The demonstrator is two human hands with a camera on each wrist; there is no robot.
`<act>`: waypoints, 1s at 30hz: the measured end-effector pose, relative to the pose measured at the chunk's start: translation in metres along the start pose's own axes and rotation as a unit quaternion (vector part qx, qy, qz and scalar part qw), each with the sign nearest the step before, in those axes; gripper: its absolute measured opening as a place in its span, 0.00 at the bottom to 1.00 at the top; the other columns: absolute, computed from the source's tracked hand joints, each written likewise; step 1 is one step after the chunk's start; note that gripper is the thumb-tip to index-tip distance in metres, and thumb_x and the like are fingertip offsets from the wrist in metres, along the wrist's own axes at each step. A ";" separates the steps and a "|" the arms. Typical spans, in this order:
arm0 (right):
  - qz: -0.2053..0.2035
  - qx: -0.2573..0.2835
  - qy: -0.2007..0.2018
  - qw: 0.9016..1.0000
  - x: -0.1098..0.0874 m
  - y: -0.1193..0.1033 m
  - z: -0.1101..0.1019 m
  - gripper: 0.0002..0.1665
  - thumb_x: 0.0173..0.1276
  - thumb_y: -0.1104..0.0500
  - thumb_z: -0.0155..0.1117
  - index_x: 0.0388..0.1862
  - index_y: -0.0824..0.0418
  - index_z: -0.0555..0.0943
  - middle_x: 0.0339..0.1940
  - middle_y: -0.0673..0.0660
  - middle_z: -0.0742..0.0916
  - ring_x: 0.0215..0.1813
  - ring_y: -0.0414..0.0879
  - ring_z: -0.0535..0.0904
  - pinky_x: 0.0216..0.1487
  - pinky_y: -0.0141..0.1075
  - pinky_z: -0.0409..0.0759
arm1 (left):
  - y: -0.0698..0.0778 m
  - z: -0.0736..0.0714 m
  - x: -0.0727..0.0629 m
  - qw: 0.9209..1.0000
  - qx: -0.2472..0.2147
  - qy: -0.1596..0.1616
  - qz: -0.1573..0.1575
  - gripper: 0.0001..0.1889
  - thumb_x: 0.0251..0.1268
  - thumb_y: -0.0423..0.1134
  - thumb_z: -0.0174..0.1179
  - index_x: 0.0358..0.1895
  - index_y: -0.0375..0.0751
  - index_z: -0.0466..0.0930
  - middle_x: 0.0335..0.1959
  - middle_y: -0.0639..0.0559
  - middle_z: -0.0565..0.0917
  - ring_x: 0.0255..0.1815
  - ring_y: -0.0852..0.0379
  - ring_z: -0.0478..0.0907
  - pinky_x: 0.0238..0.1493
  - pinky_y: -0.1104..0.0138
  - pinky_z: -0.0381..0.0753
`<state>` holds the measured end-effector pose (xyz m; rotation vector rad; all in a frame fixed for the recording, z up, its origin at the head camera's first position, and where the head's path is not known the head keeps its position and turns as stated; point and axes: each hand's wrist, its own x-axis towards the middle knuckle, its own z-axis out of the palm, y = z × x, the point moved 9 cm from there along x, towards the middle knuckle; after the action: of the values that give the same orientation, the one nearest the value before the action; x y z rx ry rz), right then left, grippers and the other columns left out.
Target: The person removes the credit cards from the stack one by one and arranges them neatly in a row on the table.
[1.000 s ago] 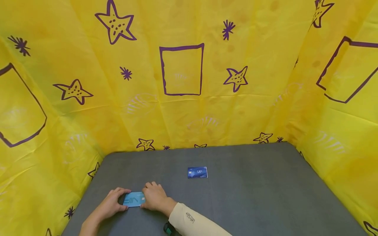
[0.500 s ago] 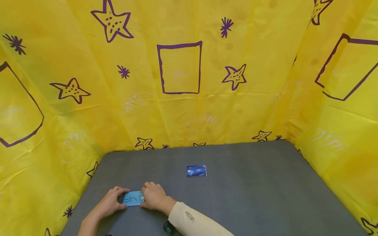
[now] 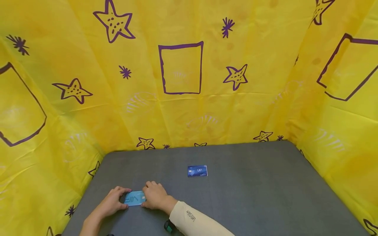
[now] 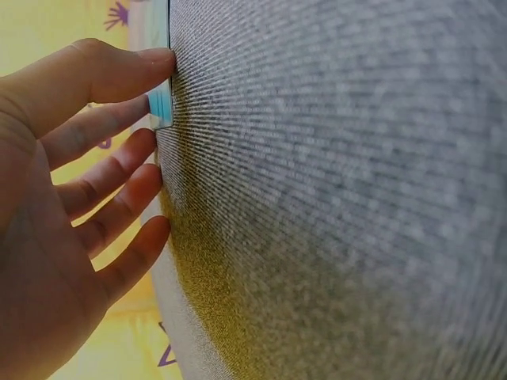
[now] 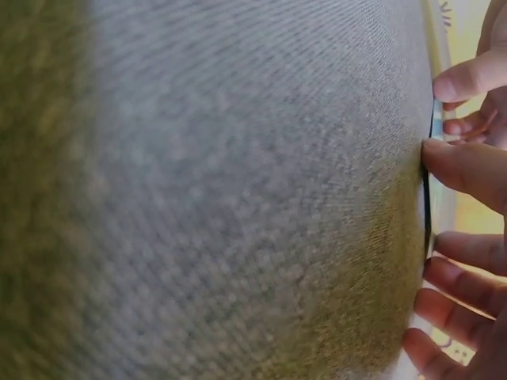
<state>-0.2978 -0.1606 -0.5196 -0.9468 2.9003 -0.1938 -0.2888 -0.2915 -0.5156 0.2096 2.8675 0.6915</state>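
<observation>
A light blue card (image 3: pixel 134 198) lies flat on the grey table, its large lettering upside down and a chip near its right end. My left hand (image 3: pixel 110 203) grips its left end, thumb on the near edge and index finger on the far edge. At the other end, my right hand (image 3: pixel 155 196) holds it between thumb and fingers, covering the right edge. In the left wrist view, the card (image 4: pixel 161 107) shows between thumb and index finger, the other fingers spread loosely. A dark blue card (image 3: pixel 197 171) marked VIP lies farther back.
The grey table (image 3: pixel 251 190) has rounded back corners. Yellow cloth (image 3: pixel 183 114) with purple star drawings encloses it at the back and both sides. A beige sleeve (image 3: pixel 198 218) covers the right forearm, with a dark wrist device (image 3: pixel 169 226) beside it.
Both hands keep their hold on the light blue card and it stays in place. Only the head view has shifted slightly.
</observation>
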 end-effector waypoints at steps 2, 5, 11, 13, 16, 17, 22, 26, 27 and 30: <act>0.000 -0.001 -0.003 1.000 0.000 0.001 0.001 0.28 0.58 0.34 0.68 0.53 0.45 0.81 0.47 0.42 0.78 0.46 0.36 0.71 0.42 0.30 0.69 | 0.001 0.000 -0.001 1.000 -0.002 0.000 0.000 0.26 0.43 0.36 0.75 0.52 0.40 0.82 0.42 0.50 0.77 0.44 0.52 0.71 0.46 0.58 0.73; -0.001 0.001 -0.006 1.000 0.000 0.001 0.003 0.28 0.58 0.34 0.67 0.54 0.45 0.81 0.48 0.42 0.78 0.46 0.37 0.71 0.42 0.30 0.69 | 0.001 0.000 -0.001 1.000 -0.004 0.001 -0.001 0.26 0.43 0.35 0.75 0.52 0.40 0.82 0.42 0.50 0.77 0.44 0.52 0.71 0.46 0.58 0.73; -0.010 0.000 0.001 1.000 -0.001 -0.001 0.003 0.28 0.59 0.34 0.67 0.53 0.46 0.81 0.47 0.42 0.78 0.45 0.37 0.70 0.40 0.30 0.67 | 0.000 0.001 -0.003 1.000 -0.001 0.005 -0.004 0.26 0.42 0.34 0.74 0.51 0.40 0.82 0.42 0.50 0.78 0.44 0.53 0.71 0.46 0.59 0.73; -0.014 -0.002 0.002 1.000 -0.002 -0.002 0.003 0.27 0.59 0.34 0.67 0.53 0.46 0.81 0.46 0.42 0.77 0.45 0.37 0.70 0.40 0.30 0.67 | 0.000 0.001 -0.004 1.000 -0.002 0.006 -0.005 0.26 0.42 0.34 0.74 0.51 0.40 0.82 0.42 0.50 0.78 0.44 0.53 0.70 0.45 0.59 0.72; -0.018 -0.001 0.003 1.000 -0.003 -0.001 0.003 0.28 0.59 0.34 0.67 0.53 0.46 0.81 0.46 0.42 0.78 0.45 0.37 0.70 0.41 0.30 0.67 | 0.000 0.001 -0.004 1.000 -0.004 0.007 -0.007 0.26 0.42 0.34 0.74 0.51 0.41 0.82 0.42 0.50 0.77 0.44 0.53 0.70 0.45 0.59 0.72; -0.020 0.000 0.003 1.000 -0.003 -0.001 0.003 0.28 0.59 0.34 0.67 0.53 0.46 0.81 0.46 0.42 0.78 0.45 0.37 0.70 0.41 0.30 0.68 | -0.001 0.002 -0.004 1.000 -0.003 0.008 -0.008 0.26 0.42 0.34 0.74 0.52 0.41 0.82 0.42 0.50 0.77 0.44 0.53 0.70 0.46 0.59 0.72; -0.034 0.026 0.009 0.999 -0.002 0.003 0.003 0.29 0.59 0.34 0.66 0.55 0.47 0.80 0.47 0.43 0.79 0.47 0.37 0.72 0.46 0.30 0.72 | -0.002 0.002 -0.002 1.000 -0.001 0.006 -0.007 0.28 0.42 0.37 0.75 0.53 0.42 0.81 0.42 0.50 0.78 0.45 0.52 0.70 0.48 0.57 0.72; -0.042 0.073 0.009 0.996 -0.002 0.011 0.001 0.29 0.61 0.36 0.66 0.58 0.48 0.80 0.47 0.44 0.79 0.46 0.36 0.72 0.48 0.29 0.73 | -0.002 0.001 -0.002 1.000 -0.005 0.008 -0.009 0.28 0.44 0.42 0.75 0.54 0.43 0.81 0.46 0.49 0.78 0.48 0.51 0.70 0.50 0.55 0.72; -0.042 0.086 0.009 0.995 -0.003 0.014 0.001 0.29 0.62 0.37 0.66 0.58 0.48 0.80 0.47 0.44 0.79 0.46 0.36 0.72 0.49 0.29 0.73 | -0.001 0.000 -0.001 1.000 -0.006 0.011 -0.007 0.29 0.44 0.43 0.75 0.54 0.43 0.81 0.47 0.49 0.79 0.48 0.50 0.70 0.50 0.55 0.72; -0.046 0.116 0.012 0.992 -0.005 0.022 -0.003 0.28 0.63 0.39 0.66 0.58 0.50 0.80 0.46 0.45 0.80 0.43 0.36 0.73 0.47 0.28 0.74 | 0.002 -0.002 -0.001 1.000 -0.010 0.024 -0.002 0.28 0.45 0.45 0.75 0.54 0.43 0.81 0.48 0.48 0.79 0.50 0.49 0.70 0.51 0.54 0.72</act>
<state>-0.3067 -0.1400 -0.5197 -1.0423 2.7768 -0.5381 -0.2876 -0.2908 -0.5123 0.1880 2.9048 0.7329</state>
